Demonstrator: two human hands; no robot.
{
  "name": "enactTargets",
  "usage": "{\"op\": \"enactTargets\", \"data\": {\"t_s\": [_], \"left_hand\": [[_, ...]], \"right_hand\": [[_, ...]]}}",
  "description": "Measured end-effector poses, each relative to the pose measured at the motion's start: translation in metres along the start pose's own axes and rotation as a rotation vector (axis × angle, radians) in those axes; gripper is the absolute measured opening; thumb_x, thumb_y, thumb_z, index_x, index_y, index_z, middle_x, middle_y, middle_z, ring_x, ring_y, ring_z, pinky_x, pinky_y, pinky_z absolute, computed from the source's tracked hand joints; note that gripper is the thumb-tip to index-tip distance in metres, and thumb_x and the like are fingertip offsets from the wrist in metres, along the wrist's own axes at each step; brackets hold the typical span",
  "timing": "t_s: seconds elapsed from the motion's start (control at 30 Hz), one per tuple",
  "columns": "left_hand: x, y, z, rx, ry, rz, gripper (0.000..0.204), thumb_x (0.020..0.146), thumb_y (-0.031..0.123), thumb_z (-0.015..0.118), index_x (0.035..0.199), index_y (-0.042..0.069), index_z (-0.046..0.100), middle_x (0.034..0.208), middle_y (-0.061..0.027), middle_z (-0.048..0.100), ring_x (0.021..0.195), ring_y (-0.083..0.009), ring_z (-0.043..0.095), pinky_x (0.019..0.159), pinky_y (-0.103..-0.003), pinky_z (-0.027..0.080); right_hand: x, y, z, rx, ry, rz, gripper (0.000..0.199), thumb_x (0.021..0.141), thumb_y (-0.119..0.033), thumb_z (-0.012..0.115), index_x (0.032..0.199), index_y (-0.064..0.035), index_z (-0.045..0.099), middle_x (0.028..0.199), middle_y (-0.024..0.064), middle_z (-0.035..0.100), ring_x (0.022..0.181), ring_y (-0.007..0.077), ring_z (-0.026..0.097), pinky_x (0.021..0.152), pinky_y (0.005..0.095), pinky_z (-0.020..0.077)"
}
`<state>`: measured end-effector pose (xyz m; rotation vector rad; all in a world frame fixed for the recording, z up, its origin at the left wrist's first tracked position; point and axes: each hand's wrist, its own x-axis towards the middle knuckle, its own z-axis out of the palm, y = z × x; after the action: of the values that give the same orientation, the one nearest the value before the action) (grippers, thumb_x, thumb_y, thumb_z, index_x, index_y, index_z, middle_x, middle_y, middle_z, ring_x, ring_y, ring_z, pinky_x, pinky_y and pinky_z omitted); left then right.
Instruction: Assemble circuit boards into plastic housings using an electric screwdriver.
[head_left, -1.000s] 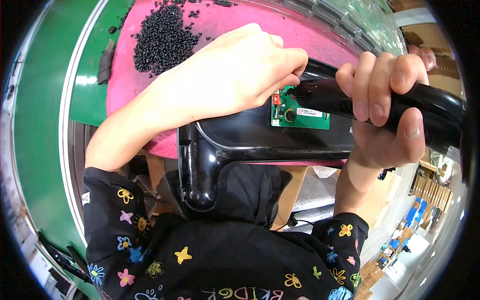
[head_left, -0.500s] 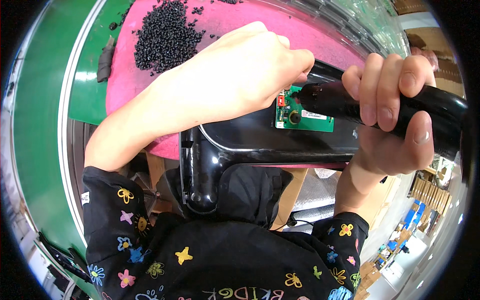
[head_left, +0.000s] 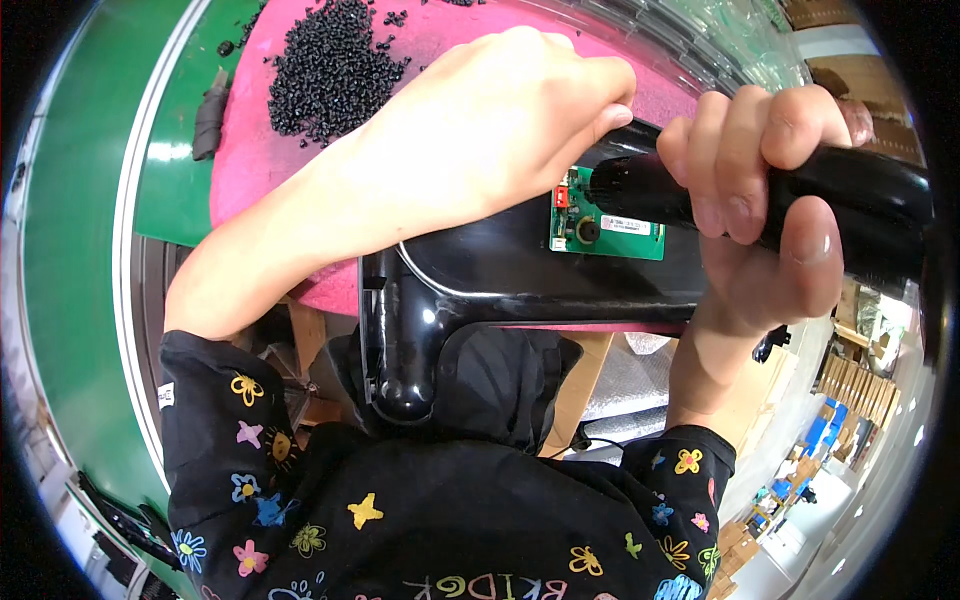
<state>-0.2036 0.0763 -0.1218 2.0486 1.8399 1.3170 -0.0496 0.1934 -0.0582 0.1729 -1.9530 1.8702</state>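
Note:
My right hand (head_left: 765,195) is wrapped round the thick black body of an electric screwdriver (head_left: 870,195), which slants in from the right edge. Its narrower end hangs over a green circuit board (head_left: 640,245), covering part of it; the tip is hard to make out. The board lies in a glossy black plastic housing (head_left: 570,285). Over the housing's far side, my left hand (head_left: 530,115) is closed, thumb and forefinger pinched together; what they hold, if anything, is hidden. A heap of small black screws (head_left: 330,80) lies beyond my left forearm.
A pink mat (head_left: 245,150) lies under the housing and screws. Left of it runs a green surface (head_left: 75,270) with a pale rail, and a dark wrapped piece (head_left: 209,120) sits beside the mat. Clear plastic packaging (head_left: 740,50) stands at the far right.
My right hand and the screwdriver have shifted slightly left and away from me. My left hand's fingertips have turned a little, so the thumb shows more.

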Motion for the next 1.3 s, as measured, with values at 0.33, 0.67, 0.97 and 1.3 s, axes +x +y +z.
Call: {"op": "enactTargets", "data": {"t_s": [0.33,0.67,0.97,1.3], "left_hand": [[-0.001,-0.002,-0.003,-0.054,0.028,0.121,0.017,0.076,0.005,0.075,0.09,-0.001,0.066,0.079,-0.0153,0.064,0.077,-0.0348,0.063,0.07,-0.041,0.05],[0.0,0.004,-0.001,-0.012,0.02,0.104,0.017,0.08,0.009,0.074,0.09,-0.001,0.065,0.08,-0.0155,0.064,0.081,-0.0349,0.063,0.072,-0.042,0.05],[0.002,0.008,-0.01,0.026,-0.186,0.164,0.017,0.076,0.008,0.074,0.088,-0.001,0.067,0.084,-0.0125,0.067,0.08,-0.0305,0.062,0.073,-0.04,0.05],[0.006,0.008,-0.007,-0.171,-0.113,0.24,0.016,0.079,0.007,0.074,0.091,-0.001,0.066,0.082,-0.0112,0.065,0.078,-0.0303,0.062,0.071,-0.039,0.049]], "right_hand": [[0.007,0.001,-0.006,0.035,-0.138,0.001,0.028,0.091,-0.034,0.064,0.102,-0.0114,0.051,0.069,-0.0063,0.046,0.06,0.0073,0.042,0.065,0.027,0.0351],[-0.004,-0.014,0.006,-0.233,0.013,0.063,0.022,0.092,-0.027,0.059,0.101,-0.0089,0.051,0.071,-0.0038,0.045,0.063,0.0102,0.043,0.07,0.0302,0.0375],[-0.019,-0.036,0.005,0.196,0.203,-0.193,0.022,0.088,-0.028,0.066,0.101,-0.0122,0.059,0.073,-0.0079,0.052,0.067,0.0076,0.044,0.074,0.0283,0.0344],[-0.031,-0.055,-0.007,0.341,0.249,-0.313,0.028,0.077,-0.021,0.074,0.098,-0.0102,0.059,0.071,-0.0081,0.054,0.068,0.0044,0.048,0.077,0.0252,0.0327]]}}
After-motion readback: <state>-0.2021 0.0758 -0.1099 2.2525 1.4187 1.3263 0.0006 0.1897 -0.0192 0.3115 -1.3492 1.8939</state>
